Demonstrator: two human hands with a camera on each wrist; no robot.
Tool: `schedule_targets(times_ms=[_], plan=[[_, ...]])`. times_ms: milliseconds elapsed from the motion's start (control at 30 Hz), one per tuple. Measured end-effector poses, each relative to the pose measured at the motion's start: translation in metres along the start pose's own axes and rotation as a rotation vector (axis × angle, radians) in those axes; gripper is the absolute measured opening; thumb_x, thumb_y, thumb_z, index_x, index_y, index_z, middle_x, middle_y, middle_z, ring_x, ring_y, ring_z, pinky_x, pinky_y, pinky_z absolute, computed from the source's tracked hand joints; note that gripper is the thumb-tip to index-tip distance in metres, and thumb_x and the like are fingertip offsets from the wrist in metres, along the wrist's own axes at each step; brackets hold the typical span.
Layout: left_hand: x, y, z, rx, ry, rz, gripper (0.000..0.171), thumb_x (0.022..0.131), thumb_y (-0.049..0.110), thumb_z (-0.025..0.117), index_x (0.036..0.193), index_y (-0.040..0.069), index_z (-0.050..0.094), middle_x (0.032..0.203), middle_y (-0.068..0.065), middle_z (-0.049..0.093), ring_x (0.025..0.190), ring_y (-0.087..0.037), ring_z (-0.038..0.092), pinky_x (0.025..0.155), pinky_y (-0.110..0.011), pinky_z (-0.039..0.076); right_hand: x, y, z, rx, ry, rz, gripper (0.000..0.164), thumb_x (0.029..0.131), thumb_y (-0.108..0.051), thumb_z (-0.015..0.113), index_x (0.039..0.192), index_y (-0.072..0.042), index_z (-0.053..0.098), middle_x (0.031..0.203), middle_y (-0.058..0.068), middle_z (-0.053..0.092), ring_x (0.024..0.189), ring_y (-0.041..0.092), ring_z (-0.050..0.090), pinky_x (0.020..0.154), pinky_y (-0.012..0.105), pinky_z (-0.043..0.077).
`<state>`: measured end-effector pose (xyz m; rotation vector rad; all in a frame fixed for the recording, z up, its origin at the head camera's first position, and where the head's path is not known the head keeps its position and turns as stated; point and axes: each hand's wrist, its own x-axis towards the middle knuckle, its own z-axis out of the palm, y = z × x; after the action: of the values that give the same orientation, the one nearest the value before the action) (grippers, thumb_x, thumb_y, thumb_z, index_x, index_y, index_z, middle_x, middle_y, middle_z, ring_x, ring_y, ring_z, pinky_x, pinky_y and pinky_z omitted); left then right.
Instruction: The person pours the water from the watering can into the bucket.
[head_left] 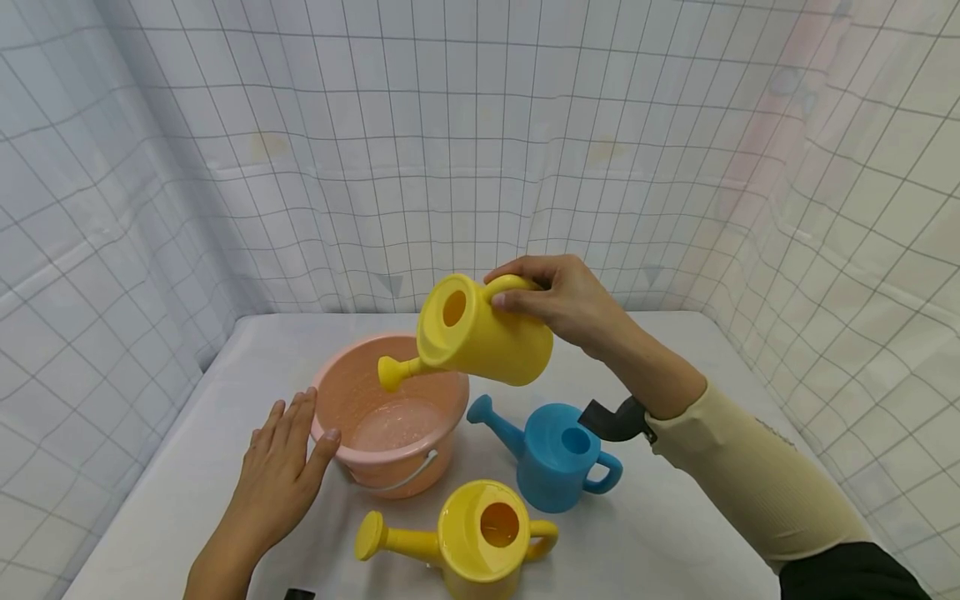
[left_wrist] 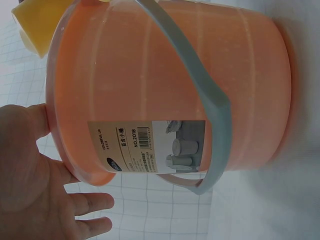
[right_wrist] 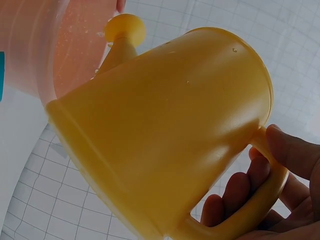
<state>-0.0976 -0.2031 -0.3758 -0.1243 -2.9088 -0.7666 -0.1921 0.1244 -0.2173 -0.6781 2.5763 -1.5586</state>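
Note:
My right hand (head_left: 566, 300) grips the handle of a yellow watering can (head_left: 487, 337), holding it tilted in the air with its spout over the pink bucket (head_left: 442, 467). In the right wrist view the fingers curl round the handle of the can (right_wrist: 180, 115), and drops cling near its spout head. My left hand (head_left: 281, 467) touches the bucket's left rim with its fingers extended. In the left wrist view that hand (left_wrist: 45, 185) lies against the rim of the bucket (left_wrist: 165, 90), which bears a label and a grey handle. Some water shows inside the bucket.
A blue watering can (head_left: 558, 458) stands right of the bucket. A second yellow watering can (head_left: 483, 533) stands in front, its spout pointing left. All rest on a white-covered table (head_left: 660, 517), with grid-patterned curtains (head_left: 465, 150) hanging behind and at both sides.

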Motion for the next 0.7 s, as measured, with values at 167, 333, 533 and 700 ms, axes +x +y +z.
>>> schedule_targets(times_ms=[167, 333, 533, 700], plan=[[-0.0007, 0.0, 0.0004, -0.002, 0.006, 0.005, 0.069, 0.101, 0.048, 0.032, 0.153, 0.014, 0.004, 0.156, -0.025, 0.014, 0.145, -0.045, 0.001, 0.107, -0.072, 0.004, -0.0002, -0.0003, 0.0005, 0.004, 0.0, -0.005, 0.025, 0.087, -0.022, 0.068, 0.111, -0.015, 0.069, 0.107, 0.004, 0.067, 0.089, 0.023, 0.062, 0.079, 0.031, 0.056], [-0.0009, 0.0003, 0.0002, -0.004, 0.004, 0.004, 0.069, 0.101, 0.048, 0.032, 0.153, 0.014, 0.004, 0.156, -0.025, 0.014, 0.145, -0.045, 0.001, 0.107, -0.072, 0.004, -0.0008, -0.0017, 0.0002, 0.0, 0.002, -0.003, 0.025, 0.087, -0.022, 0.069, 0.111, -0.015, 0.069, 0.107, 0.003, 0.068, 0.09, 0.023, 0.062, 0.079, 0.031, 0.056], [-0.0002, 0.0001, 0.0001, -0.003, 0.0, 0.001, 0.069, 0.101, 0.048, 0.031, 0.153, 0.014, 0.003, 0.156, -0.025, 0.013, 0.145, -0.045, 0.0, 0.107, -0.072, 0.003, -0.0006, -0.004, -0.0003, -0.013, 0.007, -0.008, 0.024, 0.087, -0.021, 0.068, 0.11, -0.014, 0.069, 0.106, 0.003, 0.067, 0.089, 0.023, 0.062, 0.079, 0.031, 0.056], [0.0, -0.0006, 0.0009, 0.001, 0.002, 0.003, 0.069, 0.1, 0.049, 0.031, 0.153, 0.013, 0.003, 0.156, -0.025, 0.014, 0.145, -0.044, 0.0, 0.107, -0.072, 0.003, -0.0004, -0.005, -0.0003, -0.012, 0.006, -0.001, 0.024, 0.087, -0.021, 0.068, 0.11, -0.014, 0.069, 0.106, 0.003, 0.067, 0.09, 0.023, 0.061, 0.079, 0.031, 0.056]])
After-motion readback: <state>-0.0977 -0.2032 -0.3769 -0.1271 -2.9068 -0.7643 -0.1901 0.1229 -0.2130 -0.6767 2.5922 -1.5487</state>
